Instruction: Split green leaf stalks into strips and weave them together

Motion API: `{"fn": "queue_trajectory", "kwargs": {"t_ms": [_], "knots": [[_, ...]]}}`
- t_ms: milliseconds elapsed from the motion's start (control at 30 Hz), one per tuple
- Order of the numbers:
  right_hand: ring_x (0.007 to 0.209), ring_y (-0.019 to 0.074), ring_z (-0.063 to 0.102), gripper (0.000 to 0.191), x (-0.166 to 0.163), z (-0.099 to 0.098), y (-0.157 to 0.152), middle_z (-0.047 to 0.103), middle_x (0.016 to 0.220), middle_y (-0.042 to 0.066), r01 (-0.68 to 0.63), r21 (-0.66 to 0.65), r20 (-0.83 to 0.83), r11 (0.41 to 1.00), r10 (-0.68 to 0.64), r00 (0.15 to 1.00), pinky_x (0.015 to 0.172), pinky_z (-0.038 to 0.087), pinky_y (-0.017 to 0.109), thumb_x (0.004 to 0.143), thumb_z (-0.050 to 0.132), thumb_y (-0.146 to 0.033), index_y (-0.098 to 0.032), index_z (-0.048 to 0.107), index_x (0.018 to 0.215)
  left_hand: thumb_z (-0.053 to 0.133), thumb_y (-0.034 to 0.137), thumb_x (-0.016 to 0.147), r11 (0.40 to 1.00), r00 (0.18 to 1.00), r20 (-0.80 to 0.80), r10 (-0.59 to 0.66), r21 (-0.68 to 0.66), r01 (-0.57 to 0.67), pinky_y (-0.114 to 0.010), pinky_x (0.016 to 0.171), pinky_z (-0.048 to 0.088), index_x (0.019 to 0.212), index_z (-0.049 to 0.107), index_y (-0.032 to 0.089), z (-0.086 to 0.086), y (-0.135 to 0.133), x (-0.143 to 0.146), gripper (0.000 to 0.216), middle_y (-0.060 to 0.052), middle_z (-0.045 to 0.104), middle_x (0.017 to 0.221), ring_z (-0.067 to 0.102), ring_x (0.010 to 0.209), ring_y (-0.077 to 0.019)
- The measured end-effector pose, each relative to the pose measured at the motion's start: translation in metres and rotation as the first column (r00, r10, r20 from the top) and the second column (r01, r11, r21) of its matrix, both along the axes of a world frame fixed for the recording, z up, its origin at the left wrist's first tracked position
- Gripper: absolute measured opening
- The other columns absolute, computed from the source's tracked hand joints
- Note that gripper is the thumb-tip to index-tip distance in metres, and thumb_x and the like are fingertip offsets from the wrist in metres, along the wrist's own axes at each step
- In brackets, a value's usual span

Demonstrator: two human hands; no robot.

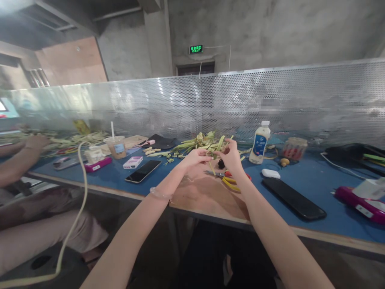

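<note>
My left hand [197, 157] pinches at the lower end of some thin pale green plant-like strips [220, 143]. On the strips' right side, my right hand [231, 154] also closes its thumb and fingers on them, close to my left fingertips. Exactly where each finger grips is too small to make out. A pair of pliers or cutters with yellow handles [230, 184] lies on the brown board [204, 196] below my hands, beside a red-handled tool [248, 176]. Behind my hands is a heap of pale green strips and leafy bits [201, 141].
A black phone [143, 171] and a tissue pack [132, 162] lie left, near an iced drink cup [116, 147]. Right are a milk bottle [260, 143], an earbud case [271, 173], a dark phone [293, 197] and a jar [294, 149]. A co-worker's arm [21, 154] reaches in at far left.
</note>
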State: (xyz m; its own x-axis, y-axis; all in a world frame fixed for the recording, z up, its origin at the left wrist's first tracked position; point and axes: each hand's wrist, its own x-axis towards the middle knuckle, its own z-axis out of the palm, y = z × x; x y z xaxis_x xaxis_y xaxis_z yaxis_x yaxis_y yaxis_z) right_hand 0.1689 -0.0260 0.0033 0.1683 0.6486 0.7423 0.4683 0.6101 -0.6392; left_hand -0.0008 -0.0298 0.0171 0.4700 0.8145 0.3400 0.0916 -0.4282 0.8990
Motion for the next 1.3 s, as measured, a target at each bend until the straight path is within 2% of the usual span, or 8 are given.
{"fn": "queue_trajectory", "kwargs": {"t_ms": [100,167,333,467,667,1000,1133,1300], "knots": [[0.057,0.0134,0.045,0.083,-0.002,-0.001,0.000,0.046,0.066,-0.005,-0.035,0.052,0.021,0.998,0.034,0.999,0.062,0.042,0.029,0.067,0.061,-0.032,-0.015,0.016,0.134,0.069,0.028,0.060,0.997,0.999,0.047,-0.010,-0.082,0.014,-0.027,0.071,0.041,0.095,0.065,0.016,-0.001,0.001,0.000,0.037,-0.006,0.063,0.093,0.055,0.075,-0.0125],[0.059,0.0141,0.045,0.081,-0.002,-0.002,0.001,0.048,0.069,-0.002,-0.032,0.092,0.077,0.995,0.025,0.997,0.064,0.042,0.030,0.071,0.057,-0.029,-0.014,0.012,0.136,0.070,0.026,0.059,0.989,0.994,0.100,-0.035,-0.137,0.049,-0.028,0.073,0.041,0.095,0.065,0.016,-0.002,0.000,0.000,0.037,-0.007,0.063,0.096,0.056,0.078,-0.0126],[0.074,0.0179,0.048,0.038,-0.002,-0.005,0.002,0.050,0.082,0.006,-0.070,0.194,0.319,0.979,0.004,0.948,0.074,0.042,0.032,0.081,0.043,-0.026,-0.019,0.051,0.117,0.070,0.023,0.060,0.979,0.980,0.189,-0.066,-0.176,0.100,-0.027,0.073,0.040,0.094,0.065,0.016,-0.003,0.000,0.000,0.035,-0.008,0.062,0.098,0.056,0.082,-0.0129],[0.073,0.0169,0.049,0.036,-0.005,-0.005,-0.002,0.047,0.079,0.005,-0.089,0.144,0.409,0.985,0.023,0.912,0.073,0.042,0.030,0.086,0.034,-0.025,-0.022,0.056,0.113,0.070,0.024,0.060,0.983,0.979,0.201,-0.020,-0.175,0.056,-0.025,0.069,0.039,0.095,0.064,0.014,-0.005,0.005,0.000,0.037,-0.009,0.063,0.095,0.056,0.078,-0.0122],[0.072,0.0170,0.049,0.032,-0.011,0.001,-0.015,0.049,0.078,0.006,-0.077,0.149,0.355,0.986,0.019,0.935,0.070,0.041,0.029,0.086,0.036,-0.033,-0.018,0.064,0.086,0.070,0.024,0.059,0.990,0.977,0.215,0.000,-0.138,0.031,-0.025,0.068,0.038,0.092,0.065,0.015,-0.005,0.007,0.000,0.034,-0.007,0.064,0.090,0.056,0.074,-0.0108],[0.060,0.0149,0.045,0.034,-0.011,0.009,-0.024,0.045,0.055,-0.001,-0.206,-0.074,0.189,0.976,0.216,0.958,0.058,0.034,0.027,0.080,0.038,-0.036,-0.020,0.041,0.051,0.068,0.030,0.061,0.997,0.996,0.059,0.065,0.038,-0.067,-0.026,0.068,0.040,0.087,0.065,0.014,-0.007,0.007,-0.001,0.031,-0.007,0.064,0.088,0.055,0.074,-0.0121],[0.047,0.0116,0.038,0.040,-0.011,0.010,-0.027,0.036,0.047,-0.003,-0.238,-0.185,0.113,0.953,0.261,0.959,0.047,0.029,0.025,0.077,0.041,-0.041,-0.020,0.033,0.044,0.066,0.030,0.063,0.994,0.995,0.027,0.092,0.056,-0.094,-0.024,0.065,0.041,0.090,0.065,0.014,-0.007,0.009,-0.002,0.031,-0.007,0.064,0.087,0.056,0.075,-0.0128],[0.044,0.0105,0.036,0.037,-0.013,0.006,-0.024,0.036,0.046,-0.003,-0.200,-0.196,0.141,0.960,0.229,0.963,0.043,0.026,0.024,0.076,0.040,-0.038,-0.020,0.034,0.044,0.067,0.026,0.061,0.991,0.993,0.012,0.118,0.065,-0.118,-0.023,0.060,0.043,0.087,0.064,0.013,-0.005,0.007,0.000,0.029,-0.005,0.064,0.079,0.056,0.069,-0.0123]]}}
